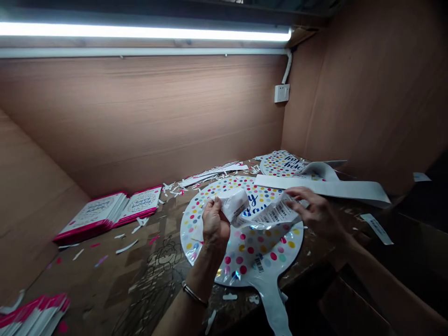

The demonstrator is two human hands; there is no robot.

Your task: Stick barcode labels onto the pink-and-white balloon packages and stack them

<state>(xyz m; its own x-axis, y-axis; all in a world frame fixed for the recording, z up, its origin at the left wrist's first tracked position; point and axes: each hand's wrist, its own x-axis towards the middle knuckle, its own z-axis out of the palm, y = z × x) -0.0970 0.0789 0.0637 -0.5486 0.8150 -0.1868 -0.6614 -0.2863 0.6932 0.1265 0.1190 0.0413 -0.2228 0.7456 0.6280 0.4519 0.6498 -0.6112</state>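
Note:
A strip of white barcode labels [276,213] stretches between my two hands. My left hand [215,224] pinches its curled left part, thumb on top. At the strip's other end, the fingers of my right hand [308,205] are closed on the labels. Beneath both hands lies a round, glossy foil balloon [241,254] with coloured dots and blue lettering, partly covered by the strip. A small barcode sticker [259,264] shows near its tail, which points toward me. A wide white paper strip [336,188] curls behind my right hand.
Another dotted balloon [276,163] lies at the back right. Pink-edged card packs [101,212] are stacked at the left, with more [35,317] at the near left corner. Paper scraps [213,175] litter the table [115,275]. Wooden panels [157,112] enclose it. A loose label [377,228] lies right.

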